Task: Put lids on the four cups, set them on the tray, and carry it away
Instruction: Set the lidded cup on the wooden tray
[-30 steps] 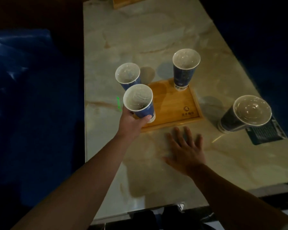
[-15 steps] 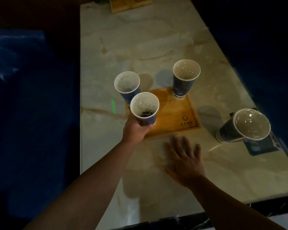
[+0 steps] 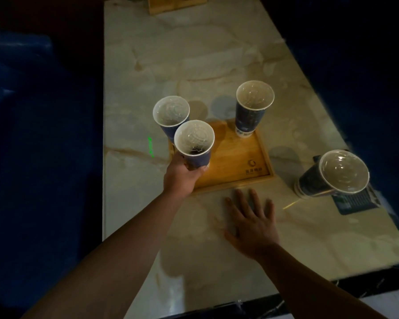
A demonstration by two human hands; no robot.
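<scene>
On the tray (image 3: 237,157), the left hand (image 3: 182,178) grips a cup (image 3: 195,143) (lidded).

Glossy veined marble table (image 3: 217,54), matt wooden tray (image 3: 235,157), paper cups (image 3: 248,118) under clear plastic lids (image 3: 255,95).

On the wooden tray (image 3: 237,162), near its right front corner: a round logo above small characters, too blurred to read. Cup prints likewise illegible.
</scene>
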